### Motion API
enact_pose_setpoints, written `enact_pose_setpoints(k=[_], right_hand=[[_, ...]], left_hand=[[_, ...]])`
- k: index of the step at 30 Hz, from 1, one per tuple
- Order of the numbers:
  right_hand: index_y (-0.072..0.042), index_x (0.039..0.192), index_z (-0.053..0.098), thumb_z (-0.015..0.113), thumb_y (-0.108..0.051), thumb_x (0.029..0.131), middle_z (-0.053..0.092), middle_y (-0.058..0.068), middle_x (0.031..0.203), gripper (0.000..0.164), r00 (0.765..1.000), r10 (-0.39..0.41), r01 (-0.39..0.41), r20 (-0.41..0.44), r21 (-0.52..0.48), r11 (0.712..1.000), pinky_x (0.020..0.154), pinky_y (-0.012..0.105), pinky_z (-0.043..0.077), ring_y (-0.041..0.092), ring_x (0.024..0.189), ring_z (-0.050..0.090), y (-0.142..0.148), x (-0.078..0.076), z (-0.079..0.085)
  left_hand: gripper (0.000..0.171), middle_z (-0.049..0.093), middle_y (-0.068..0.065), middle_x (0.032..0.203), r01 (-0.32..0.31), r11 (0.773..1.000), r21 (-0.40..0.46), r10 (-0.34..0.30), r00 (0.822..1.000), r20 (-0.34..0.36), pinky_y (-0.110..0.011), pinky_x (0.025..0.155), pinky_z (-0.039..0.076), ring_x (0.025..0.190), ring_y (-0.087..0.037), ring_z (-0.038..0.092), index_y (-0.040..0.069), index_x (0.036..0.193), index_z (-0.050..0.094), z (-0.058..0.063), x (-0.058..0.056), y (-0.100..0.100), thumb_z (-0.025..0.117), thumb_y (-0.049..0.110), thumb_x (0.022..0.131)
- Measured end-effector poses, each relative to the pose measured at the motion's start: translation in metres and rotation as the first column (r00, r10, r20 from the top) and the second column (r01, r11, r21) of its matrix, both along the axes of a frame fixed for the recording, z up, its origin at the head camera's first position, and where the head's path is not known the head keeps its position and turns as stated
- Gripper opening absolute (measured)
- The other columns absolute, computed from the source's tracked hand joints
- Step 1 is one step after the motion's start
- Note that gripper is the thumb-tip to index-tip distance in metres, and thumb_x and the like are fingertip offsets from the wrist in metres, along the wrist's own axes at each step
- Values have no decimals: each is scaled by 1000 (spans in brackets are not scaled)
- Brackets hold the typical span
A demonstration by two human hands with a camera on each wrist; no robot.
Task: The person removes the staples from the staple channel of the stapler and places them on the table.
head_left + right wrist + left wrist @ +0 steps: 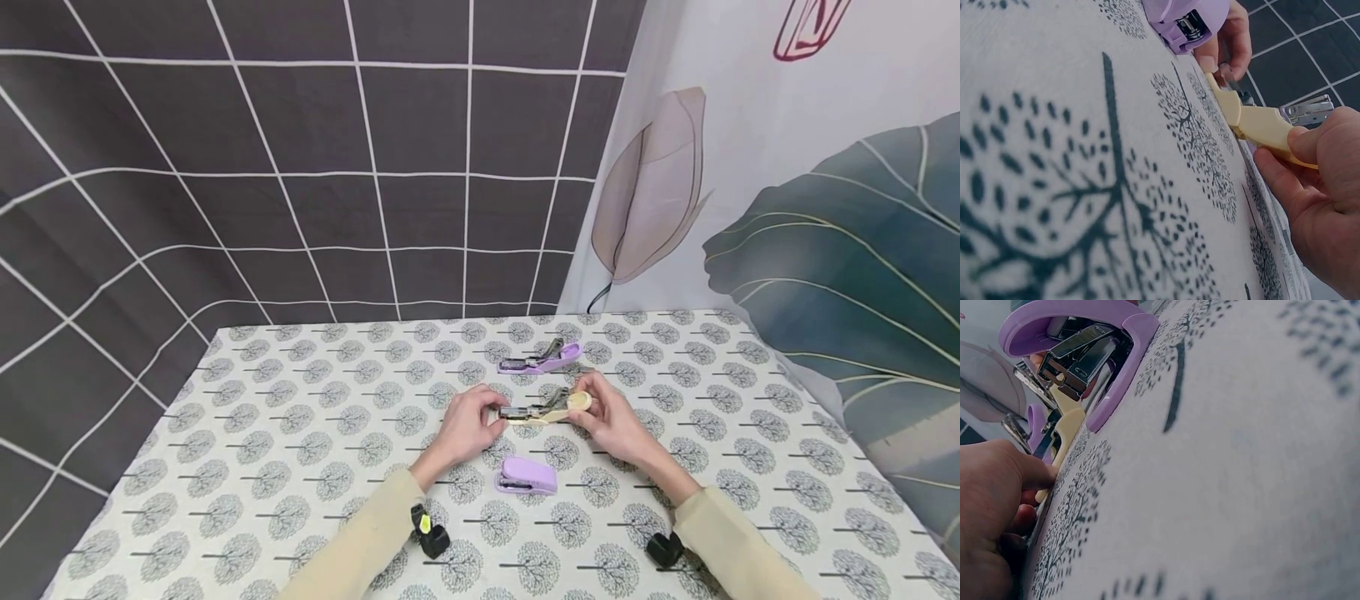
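A cream-yellow stapler (553, 415) lies swung open between both hands, its metal parts exposed. At its left end, my left hand (467, 423) pinches the base tip between thumb and fingers, low at the cloth; the left wrist view shows that thumb (1038, 475) against the yellow edge. My right hand (613, 418) grips the rounded yellow cover (1266, 131) at the other end, thumb and fingers on opposite sides. A closed purple stapler (531, 473) sits nearer the person. Behind the yellow one, another purple stapler (562, 358) lies swung open.
A white tablecloth (315, 467) printed with grey trees covers the table. Along the back hangs a dark curtain (315, 208) with white grid lines, beside a leaf-patterned curtain (750, 250) on the right. Each wrist wears a black strap-on camera (435, 542).
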State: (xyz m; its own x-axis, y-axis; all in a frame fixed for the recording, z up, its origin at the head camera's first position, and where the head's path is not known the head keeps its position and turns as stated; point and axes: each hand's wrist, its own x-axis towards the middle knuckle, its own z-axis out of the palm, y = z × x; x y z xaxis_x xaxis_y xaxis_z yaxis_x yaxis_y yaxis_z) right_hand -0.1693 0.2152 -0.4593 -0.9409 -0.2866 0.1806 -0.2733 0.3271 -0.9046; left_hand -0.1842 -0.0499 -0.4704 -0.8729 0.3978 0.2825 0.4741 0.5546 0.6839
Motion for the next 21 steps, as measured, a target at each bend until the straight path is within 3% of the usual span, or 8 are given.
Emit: enact_pose_setpoints(k=[10,16,19,21], right_hand=[[2,109,47,64,11,88,58,12,95,28,999,22,-21,25,-46,999,63,24,53,18,73,59,3,1,-1],[8,113,43,60,18,88,57,25,108,31,996,57,-46,75,-142,989,82,32,57,27,93,67,-1,0,1],[9,119,41,62,17,86,53,29,116,40,994,17,-3,105,-138,990,85,32,55,35,102,65,-3,3,5],[9,125,38,65,16,85,50,30,121,48,996,-46,54,79,-109,993,87,31,54,39,106,62,-4,7,9]], left_hand=[[25,62,4,85,4,1000,5,-4,1000,-11,-24,58,41,59,-4,45,8,104,74,-1,-1,1,80,5,80],[26,60,3,80,1,1000,8,-1,1000,-23,-26,60,40,58,-3,43,7,104,74,-3,-2,-1,80,5,79],[26,59,4,79,2,1000,7,-2,1000,-16,-26,60,40,57,-3,44,8,104,74,-3,-2,-2,80,6,79],[26,59,4,79,7,1000,7,-7,1000,-10,-26,60,40,58,-4,44,8,105,74,-2,-1,-2,80,6,80]])
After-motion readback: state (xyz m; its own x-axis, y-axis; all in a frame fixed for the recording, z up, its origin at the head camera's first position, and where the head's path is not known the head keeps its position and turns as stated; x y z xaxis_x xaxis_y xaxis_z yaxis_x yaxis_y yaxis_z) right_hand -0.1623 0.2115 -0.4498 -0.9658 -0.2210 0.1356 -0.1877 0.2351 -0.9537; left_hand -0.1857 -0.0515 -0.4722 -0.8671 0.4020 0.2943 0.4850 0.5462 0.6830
